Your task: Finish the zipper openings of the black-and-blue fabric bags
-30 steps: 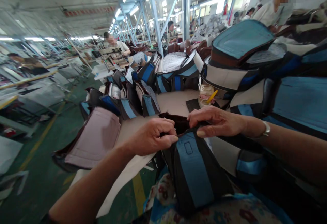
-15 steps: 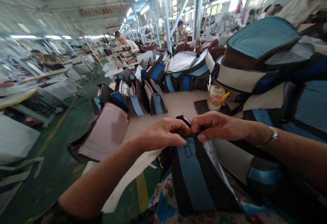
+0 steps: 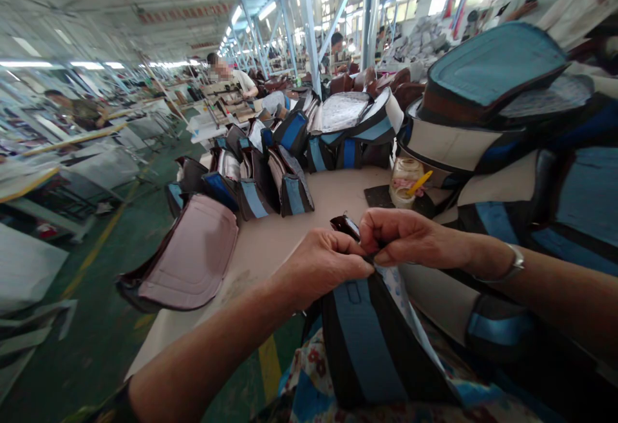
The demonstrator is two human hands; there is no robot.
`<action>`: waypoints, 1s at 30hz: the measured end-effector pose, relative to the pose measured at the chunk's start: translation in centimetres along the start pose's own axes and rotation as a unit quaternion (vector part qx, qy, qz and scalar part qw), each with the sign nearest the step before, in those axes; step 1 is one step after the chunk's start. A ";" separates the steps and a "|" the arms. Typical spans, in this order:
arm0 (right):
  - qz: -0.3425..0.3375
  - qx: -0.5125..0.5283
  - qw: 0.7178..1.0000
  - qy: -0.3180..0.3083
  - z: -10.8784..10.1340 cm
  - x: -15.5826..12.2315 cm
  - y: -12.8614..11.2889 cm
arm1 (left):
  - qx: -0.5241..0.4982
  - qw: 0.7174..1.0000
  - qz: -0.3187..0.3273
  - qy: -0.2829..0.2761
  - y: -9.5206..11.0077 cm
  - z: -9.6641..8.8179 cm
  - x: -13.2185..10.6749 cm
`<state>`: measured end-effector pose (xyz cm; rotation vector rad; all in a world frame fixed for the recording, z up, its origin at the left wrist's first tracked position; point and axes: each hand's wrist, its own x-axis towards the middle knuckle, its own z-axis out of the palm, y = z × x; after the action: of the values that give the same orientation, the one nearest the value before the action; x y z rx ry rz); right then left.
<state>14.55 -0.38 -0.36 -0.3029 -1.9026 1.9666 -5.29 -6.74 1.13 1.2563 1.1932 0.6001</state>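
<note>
hands (image 3: 410, 237) together, pinching black-and-blue bag (image 3: 369, 339) at top edge | banner (image 3: 186, 13): red lettering too blurred to read

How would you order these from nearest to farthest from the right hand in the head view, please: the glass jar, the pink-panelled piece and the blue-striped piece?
1. Blue-striped piece: at the fingertips of the right hand, its stripe running down below.
2. Glass jar: just beyond the hand.
3. Pink-panelled piece: well over to the left.
</note>
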 end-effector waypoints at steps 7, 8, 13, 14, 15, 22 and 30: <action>0.002 0.012 1.000 0.019 -0.1 -0.4 0.6 | -0.042 0.999 -0.011 -0.007 0.3 0.4 0.0; 0.000 0.013 1.000 0.022 -0.1 -0.5 0.7 | -0.044 0.999 -0.009 -0.011 0.2 0.3 0.0; 0.010 -0.050 0.997 0.050 0.4 -0.6 0.6 | -0.009 1.000 0.013 -0.010 -0.3 0.2 0.4; 0.015 -0.075 0.995 0.063 0.6 -0.6 0.5 | 0.002 1.000 0.016 -0.009 -0.4 0.2 0.5; 0.018 -0.104 0.991 0.081 0.8 -0.6 0.4 | 0.010 1.000 0.017 -0.009 -0.6 0.2 0.6; 0.026 -0.168 0.978 0.118 1.0 -0.9 0.5 | 0.007 1.000 0.003 -0.009 -0.4 0.5 0.7; 0.037 -0.141 0.986 0.086 0.6 -1.2 0.4 | -0.012 0.999 0.004 -0.050 -0.4 0.1 0.9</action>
<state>15.28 -1.46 -0.81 -0.6097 -2.0772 1.6509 -4.95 -6.08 0.43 1.2565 1.0952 0.5506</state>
